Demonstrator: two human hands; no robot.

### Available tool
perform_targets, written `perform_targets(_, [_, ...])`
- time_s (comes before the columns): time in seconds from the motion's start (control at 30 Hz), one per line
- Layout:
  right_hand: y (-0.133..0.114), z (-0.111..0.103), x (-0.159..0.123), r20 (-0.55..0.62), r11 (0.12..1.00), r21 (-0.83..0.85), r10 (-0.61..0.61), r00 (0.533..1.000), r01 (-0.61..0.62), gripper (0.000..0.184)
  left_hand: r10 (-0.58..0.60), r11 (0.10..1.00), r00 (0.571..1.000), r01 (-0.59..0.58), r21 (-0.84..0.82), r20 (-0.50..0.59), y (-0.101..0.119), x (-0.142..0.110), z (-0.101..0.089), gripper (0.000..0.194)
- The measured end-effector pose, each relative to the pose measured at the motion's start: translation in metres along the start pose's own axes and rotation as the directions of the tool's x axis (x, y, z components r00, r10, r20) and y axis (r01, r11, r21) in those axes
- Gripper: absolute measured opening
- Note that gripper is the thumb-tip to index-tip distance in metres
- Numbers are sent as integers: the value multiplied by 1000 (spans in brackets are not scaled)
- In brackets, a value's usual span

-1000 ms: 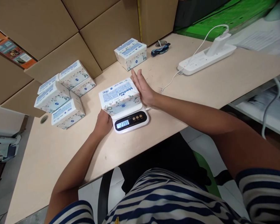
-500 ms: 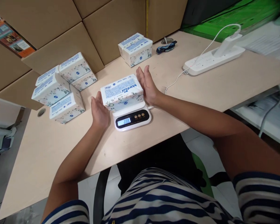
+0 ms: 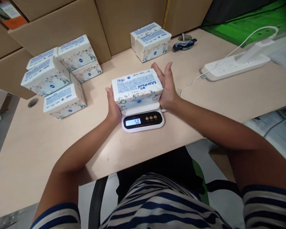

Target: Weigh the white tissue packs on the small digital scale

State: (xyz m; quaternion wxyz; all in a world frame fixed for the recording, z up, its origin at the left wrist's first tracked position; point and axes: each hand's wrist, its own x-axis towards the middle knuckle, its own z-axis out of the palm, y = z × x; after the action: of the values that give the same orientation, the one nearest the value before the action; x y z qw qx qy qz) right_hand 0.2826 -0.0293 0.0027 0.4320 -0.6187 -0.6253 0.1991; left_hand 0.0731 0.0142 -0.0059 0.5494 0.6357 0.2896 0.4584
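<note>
A white tissue pack (image 3: 137,87) with blue print and a flower pattern is at the kitchen scale (image 3: 143,122), over its platform. My left hand (image 3: 114,106) presses against the pack's left end, thumb up along its side. At the other end my right hand (image 3: 168,87) holds the pack, thumb raised and fingers partly hidden behind it. The pack is gripped between both palms. The scale's lit display reads about 5.0. Whether the pack's underside still touches the platform is hidden.
Several stacked tissue packs (image 3: 54,76) stand at the left. More tissue packs (image 3: 154,44) sit at the back, beside a dark bundled strap (image 3: 184,45). A white power strip (image 3: 235,65) with a cable lies to the right. Cardboard boxes (image 3: 62,28) line the table's back edge.
Both hands have closed in on the ends of the pack, where the left was slightly apart before. The display has dropped from about 288 to 5.0. The camera view has shifted slightly.
</note>
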Motion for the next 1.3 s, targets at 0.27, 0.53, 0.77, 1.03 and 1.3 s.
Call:
perform_targets(0.27, [26,-4,2,14,999,47,-22,1000,21,120,-83,955,994,99,-281,68,4,-7,12,100])
perform_targets(0.53, [40,-1,-12,18,998,53,21,1000,-22,120,-72,956,995,88,-281,65,-3,-4,8,95])
perform_targets(0.77, [29,2,-17,68,950,282,122,990,-136,126,-138,942,989,146,-302,47,-12,-1,7,93])
perform_targets(1.03, [12,5,-12,7,863,468,212,977,-191,139,-161,940,987,161,-300,22,-7,-3,8,89])
perform_targets(1.3, [1,2,-12,25,740,641,243,970,-202,145,-223,929,973,231,-288,60,-5,-3,6,93])
